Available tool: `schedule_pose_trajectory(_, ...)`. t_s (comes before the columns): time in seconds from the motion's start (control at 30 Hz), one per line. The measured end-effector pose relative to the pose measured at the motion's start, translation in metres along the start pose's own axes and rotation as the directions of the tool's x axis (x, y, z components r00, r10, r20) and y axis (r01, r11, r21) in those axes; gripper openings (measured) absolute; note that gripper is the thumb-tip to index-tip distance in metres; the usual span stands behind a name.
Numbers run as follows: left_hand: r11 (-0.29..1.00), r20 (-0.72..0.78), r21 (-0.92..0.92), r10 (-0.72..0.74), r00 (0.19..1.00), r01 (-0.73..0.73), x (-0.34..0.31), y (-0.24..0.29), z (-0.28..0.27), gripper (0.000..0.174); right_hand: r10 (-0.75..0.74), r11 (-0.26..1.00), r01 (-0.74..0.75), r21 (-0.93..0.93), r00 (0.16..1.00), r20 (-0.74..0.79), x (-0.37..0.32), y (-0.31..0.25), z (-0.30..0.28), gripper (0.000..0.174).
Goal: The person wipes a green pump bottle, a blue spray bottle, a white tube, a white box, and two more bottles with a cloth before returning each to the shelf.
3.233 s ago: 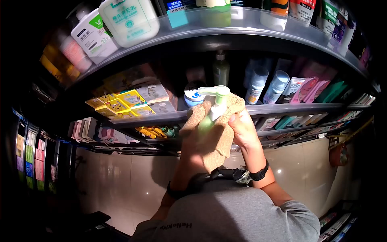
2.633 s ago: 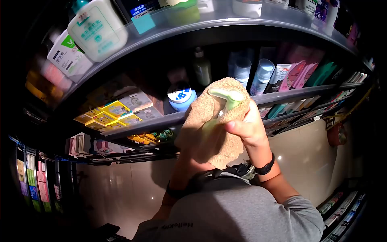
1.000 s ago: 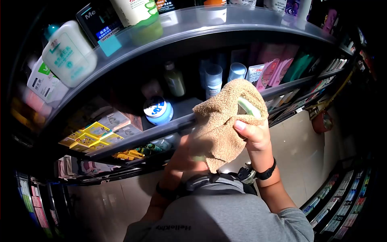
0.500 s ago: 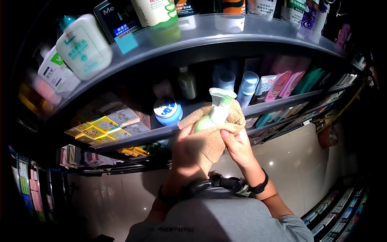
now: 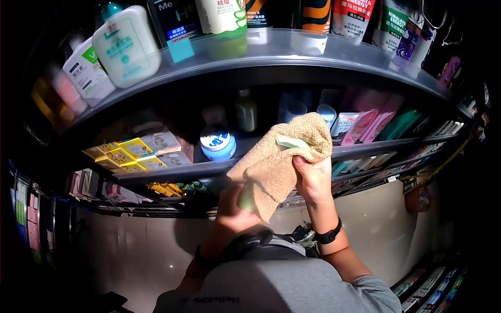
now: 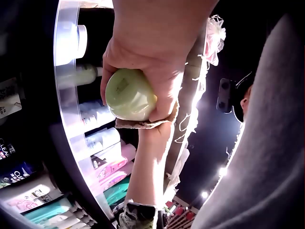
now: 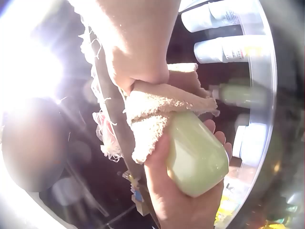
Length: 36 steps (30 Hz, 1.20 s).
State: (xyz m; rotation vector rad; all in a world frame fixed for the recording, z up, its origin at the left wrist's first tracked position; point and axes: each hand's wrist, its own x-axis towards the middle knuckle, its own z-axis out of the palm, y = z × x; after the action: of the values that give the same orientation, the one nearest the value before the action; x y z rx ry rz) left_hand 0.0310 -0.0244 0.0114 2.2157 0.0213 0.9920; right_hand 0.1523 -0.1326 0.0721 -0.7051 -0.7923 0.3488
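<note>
Head view: the green pump bottle (image 5: 246,198) is at the centre of the frame, held in the air in front of the middle shelf (image 5: 172,169). The left hand (image 5: 232,208) grips its lower body, fingers curled round the base. The right hand (image 5: 312,177) clutches a tan cloth (image 5: 276,156) bunched over the pump head, thumb pressed into the folds. A blue-lidded jar (image 5: 217,144) stands on the shelf just left of the cloth.

Risk: the bottle is supported only at its base. A hard rub at the top could twist it loose, or press the pump through the cloth and discharge product.

Compared with half a second earlier, the cloth has risen. The pump head, then bare above it, is now covered save a sliver.
</note>
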Motion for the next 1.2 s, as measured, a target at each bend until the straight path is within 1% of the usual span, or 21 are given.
schedule_pose_trajectory(0.13,0.993,0.011,-0.023,-0.117,0.993,0.118,-0.012,-0.009,-0.004,0.052,0.062,0.988,-0.067,0.140,0.997,0.038,0.004,0.006,0.005,0.041)
schedule_pose_trajectory(0.2,0.999,-0.223,0.005,-0.046,0.974,0.049,-0.007,0.005,0.000,0.053,0.106,0.990,-0.111,0.092,0.992,0.062,0.001,0.006,0.009,0.038)
schedule_pose_trajectory(0.23,0.964,-0.152,-0.214,-0.191,0.970,0.156,0.000,0.017,-0.005,0.053,0.140,0.987,-0.146,0.074,0.987,0.077,-0.002,0.007,0.011,0.038)
schedule_pose_trajectory(0.27,0.983,-0.427,0.016,0.174,0.888,-0.185,0.010,0.009,0.008,0.054,0.173,0.982,-0.179,0.054,0.981,0.090,-0.004,0.006,0.014,0.037)
schedule_pose_trajectory(0.33,0.995,-0.110,-0.099,-0.006,0.994,-0.005,0.003,0.004,-0.007,0.052,0.180,0.983,-0.182,0.003,0.976,0.120,-0.006,0.007,0.016,0.035)
schedule_pose_trajectory(0.37,0.966,-0.261,-0.221,-0.190,0.946,0.133,-0.001,0.001,0.007,0.050,0.210,0.977,-0.212,0.005,0.971,0.112,-0.007,0.007,0.017,0.036)
schedule_pose_trajectory(0.4,0.966,-0.262,-0.224,-0.191,0.946,0.133,-0.006,-0.004,0.008,0.050,0.240,0.970,-0.242,0.005,0.965,0.104,-0.008,0.007,0.018,0.036)
schedule_pose_trajectory(0.47,0.903,-0.071,-0.349,-0.293,0.953,0.252,-0.009,-0.010,0.001,0.050,0.283,0.958,-0.276,-0.073,0.952,0.116,-0.009,0.010,0.016,0.037)
schedule_pose_trajectory(0.5,0.973,-0.104,-0.210,-0.119,0.987,0.095,-0.008,-0.011,-0.003,0.049,0.297,0.955,-0.289,-0.071,0.945,0.137,-0.010,0.016,0.013,0.041)
schedule_pose_trajectory(0.6,0.968,-0.115,-0.223,-0.146,0.983,0.117,0.005,0.001,-0.012,0.052,0.353,0.931,-0.333,-0.150,0.926,0.136,-0.015,0.032,0.004,0.050)
schedule_pose_trajectory(0.67,0.926,-0.068,-0.317,-0.237,0.969,0.204,0.004,0.006,-0.013,0.055,0.320,0.939,-0.287,-0.189,0.931,0.175,-0.024,0.047,0.000,0.063)
schedule_pose_trajectory(0.73,0.722,-0.132,-0.604,-0.508,0.851,0.337,0.001,-0.005,-0.004,0.040,0.307,0.946,-0.282,-0.160,0.937,0.168,-0.033,0.054,0.006,0.067)
schedule_pose_trajectory(0.77,0.983,-0.195,-0.162,-0.115,0.974,0.083,0.004,-0.003,-0.014,0.036,0.367,0.930,-0.361,-0.068,0.920,0.141,-0.036,0.052,0.009,0.069)
schedule_pose_trajectory(0.87,0.950,-0.105,-0.246,-0.221,0.970,0.191,0.006,-0.002,-0.018,0.037,0.299,0.932,-0.238,-0.273,0.931,0.208,-0.022,0.038,0.004,0.068)
schedule_pose_trajectory(0.9,0.952,-0.112,-0.244,-0.219,0.969,0.187,0.007,0.000,-0.016,0.037,0.257,0.954,-0.212,-0.213,0.943,0.211,-0.017,0.034,0.006,0.067)
schedule_pose_trajectory(0.97,0.777,-0.057,-0.552,-0.397,0.916,0.302,0.004,0.007,-0.010,0.055,0.199,0.978,-0.188,-0.090,0.971,0.131,-0.009,0.017,0.015,0.055)
schedule_pose_trajectory(1.0,0.527,0.081,-0.780,-0.450,0.889,0.338,-0.001,-0.001,-0.010,0.052,0.200,0.978,-0.196,-0.066,0.978,0.053,-0.007,0.013,0.017,0.051)
schedule_pose_trajectory(1.03,0.930,-0.111,-0.341,-0.182,0.977,0.135,-0.003,-0.001,-0.008,0.050,0.119,0.991,-0.119,-0.054,0.993,0.002,-0.002,0.016,0.016,0.041)
schedule_pose_trajectory(1.07,0.964,-0.115,0.231,0.161,0.980,-0.131,0.000,0.002,-0.006,0.047,0.131,0.991,-0.132,0.021,0.991,0.025,0.004,0.008,0.021,0.035)
schedule_pose_trajectory(1.1,0.988,-0.091,0.094,-0.112,0.990,0.120,-0.008,-0.004,-0.001,0.047,0.073,0.997,-0.073,0.023,0.997,0.022,0.008,0.012,0.019,0.033)
schedule_pose_trajectory(1.2,0.985,-0.091,0.061,-0.155,0.984,0.160,-0.011,0.001,-0.003,0.048,0.051,0.995,-0.041,0.092,0.993,-0.110,0.004,0.023,0.020,0.034)
